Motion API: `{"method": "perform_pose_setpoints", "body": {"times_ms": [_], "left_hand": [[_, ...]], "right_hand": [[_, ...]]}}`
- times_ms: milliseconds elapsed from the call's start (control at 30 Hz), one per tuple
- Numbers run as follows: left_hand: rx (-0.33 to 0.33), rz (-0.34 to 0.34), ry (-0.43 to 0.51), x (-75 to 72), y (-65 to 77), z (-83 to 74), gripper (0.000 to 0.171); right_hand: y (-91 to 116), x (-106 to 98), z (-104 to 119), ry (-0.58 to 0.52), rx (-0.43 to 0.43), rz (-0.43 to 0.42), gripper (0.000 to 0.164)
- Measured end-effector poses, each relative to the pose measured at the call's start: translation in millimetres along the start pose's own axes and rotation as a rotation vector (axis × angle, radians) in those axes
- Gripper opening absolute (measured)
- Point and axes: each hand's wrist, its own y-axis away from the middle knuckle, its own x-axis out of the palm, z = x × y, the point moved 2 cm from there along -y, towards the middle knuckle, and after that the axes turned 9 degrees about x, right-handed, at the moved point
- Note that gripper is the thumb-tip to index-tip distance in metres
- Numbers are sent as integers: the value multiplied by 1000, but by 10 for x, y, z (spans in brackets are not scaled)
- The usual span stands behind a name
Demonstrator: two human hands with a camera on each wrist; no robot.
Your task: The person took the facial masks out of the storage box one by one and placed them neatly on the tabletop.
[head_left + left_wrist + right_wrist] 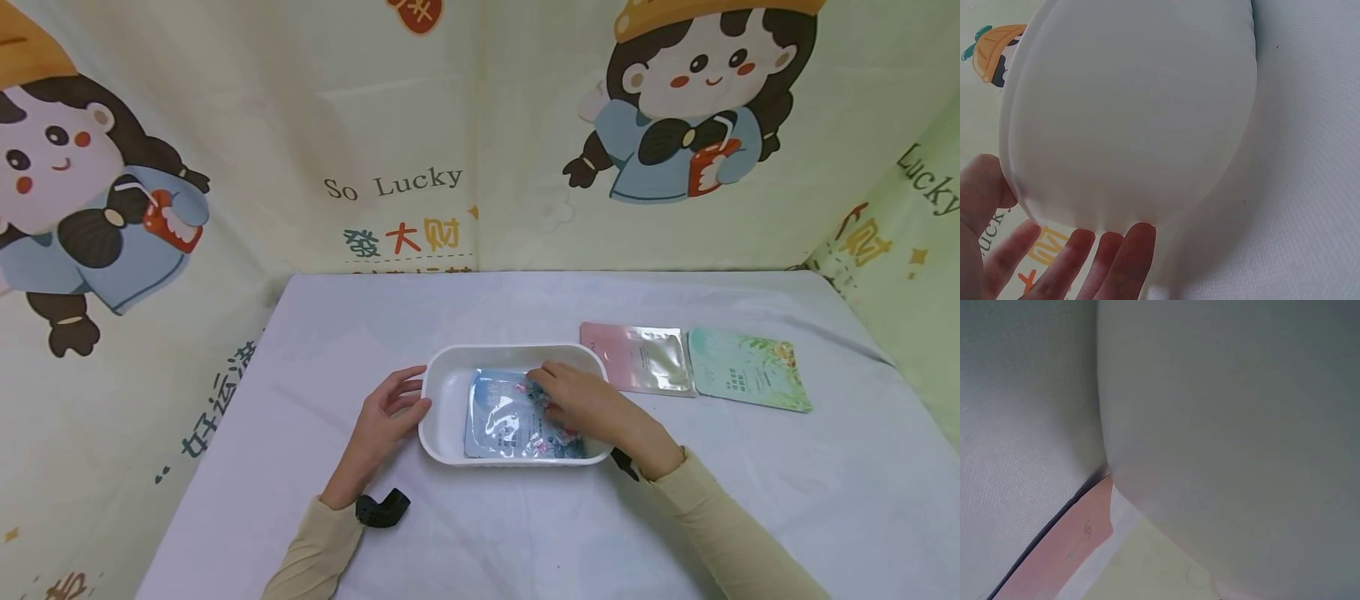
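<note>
A white oblong plastic basin (444,417) stands on the table, and a shiny blue foil sachet (498,412) with a floral print lies inside it. At the basin's left end is my left hand (386,421). Its thumb lies along the rim and its fingertips (1141,234) touch the outer wall in the left wrist view. My right hand (588,404) reaches over the right rim, with bent fingers over the sachet's right part. I cannot tell whether they pinch it. In the right wrist view the basin's outer wall (1222,437) fills most of the picture and the hand is hidden.
Right of the basin lie a pink and silver sachet (637,358) and a green floral sachet (750,368), side by side. A white cloth covers the table (525,533). A printed curtain (525,167) hangs behind the table's far edge.
</note>
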Motion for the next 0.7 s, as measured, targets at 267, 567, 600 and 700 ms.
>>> {"method": "perform_pose_setpoints", "body": {"times_ms": [267,567,600,700], "left_hand": [[2,-1,0,10,3,-1,49],[0,-2,-5,15,5,4,50],[-2,-3,-4,13,4,9,50],[0,-3,-3,17,7,9,50]], "right_hand": [[-4,-15,-1,-21,33,13,50],[-21,-4,-15,-30,27,-10,46],[-20,-4,-14,-35,20,-12,45],[-17,-11,-17,-69,24,-1,44]]}}
